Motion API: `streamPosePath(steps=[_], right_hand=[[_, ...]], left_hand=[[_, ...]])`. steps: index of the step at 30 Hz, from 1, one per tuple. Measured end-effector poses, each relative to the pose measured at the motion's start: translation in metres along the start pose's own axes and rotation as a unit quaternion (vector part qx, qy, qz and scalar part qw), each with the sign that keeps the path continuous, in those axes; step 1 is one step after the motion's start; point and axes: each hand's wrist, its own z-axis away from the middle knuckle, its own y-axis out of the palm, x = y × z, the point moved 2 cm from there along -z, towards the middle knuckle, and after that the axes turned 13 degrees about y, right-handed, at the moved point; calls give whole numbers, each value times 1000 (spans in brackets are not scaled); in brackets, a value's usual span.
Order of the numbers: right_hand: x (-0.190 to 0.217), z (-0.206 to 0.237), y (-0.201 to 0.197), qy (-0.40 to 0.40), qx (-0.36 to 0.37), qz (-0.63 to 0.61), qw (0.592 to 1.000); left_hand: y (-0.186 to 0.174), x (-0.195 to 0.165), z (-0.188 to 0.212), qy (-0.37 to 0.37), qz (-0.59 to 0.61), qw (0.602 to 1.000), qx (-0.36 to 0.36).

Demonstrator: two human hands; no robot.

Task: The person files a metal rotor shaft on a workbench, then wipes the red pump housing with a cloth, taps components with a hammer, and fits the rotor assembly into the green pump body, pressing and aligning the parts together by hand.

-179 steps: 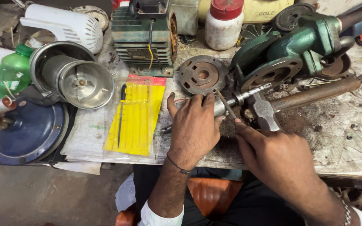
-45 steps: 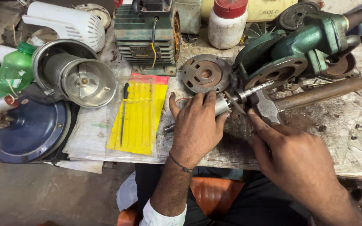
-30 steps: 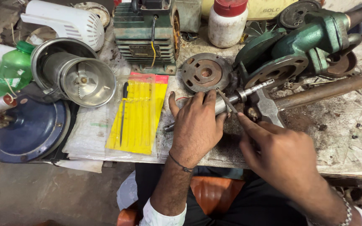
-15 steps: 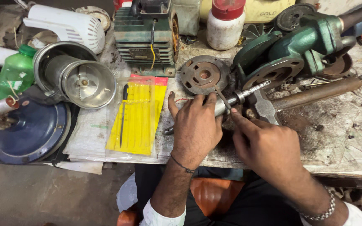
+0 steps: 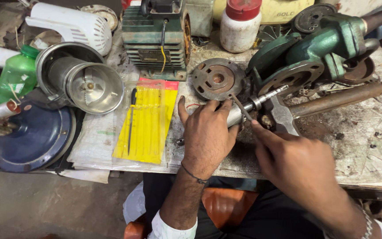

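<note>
Change: the right hand (image 5: 303, 166) had moved back in close to the metal shaft (image 5: 253, 106) since a moment before; the left hand (image 5: 206, 132) had stayed on the shaft the whole time.
Left hand: it lay flat over the near end of the shaft, fingers curled down around it and holding it on the tabletop (image 5: 363, 146).
Right hand: its fingers were pinched narrow around a thin metal rod (image 5: 242, 108), with the rod's tip up near the shaft. The hand was a bit blurry.
Shaft: a shiny grey round bar, lying slanted on the tabletop, its far end with a thin threaded tip pointing at the green pump body (image 5: 315, 53).
Hammer: a dull steel head and a rusty brown handle (image 5: 337, 99), lying just beside the shaft.
Round plate: a rusty, dark iron disc (image 5: 217, 79) with holes in it, just above the left hand.
Yellow packet: a flat plastic pack (image 5: 149, 124) with a black thin tool on it, left of the left hand.
Steel jar: a shiny round can (image 5: 85, 82) with a blade inside, tipped on its side.
Blue dish: a round dark blue lid (image 5: 32, 137), at the left edge.
Tabletop: dirty, scratched and grey with small bits on it.
</note>
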Motion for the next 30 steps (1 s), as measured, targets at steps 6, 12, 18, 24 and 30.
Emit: streamPosePath(steps=[6, 12, 18, 24, 30], right_hand=[[-13, 8, 7, 19, 11, 19, 1000], [-9, -1, 21, -24, -5, -31, 999], [0, -6, 21, -19, 30, -40, 999], [-6, -3, 12, -20, 29, -50, 998], [-3, -7, 13, -21, 29, -77, 996]], left_hand=[[1, 1, 2, 4, -4, 1000, -2], [3, 0, 0, 21, -10, 999, -23], [5, 3, 3, 9, 13, 999, 39], [5, 1, 3, 22, -7, 1000, 2], [5, 0, 2, 10, -40, 999, 5]])
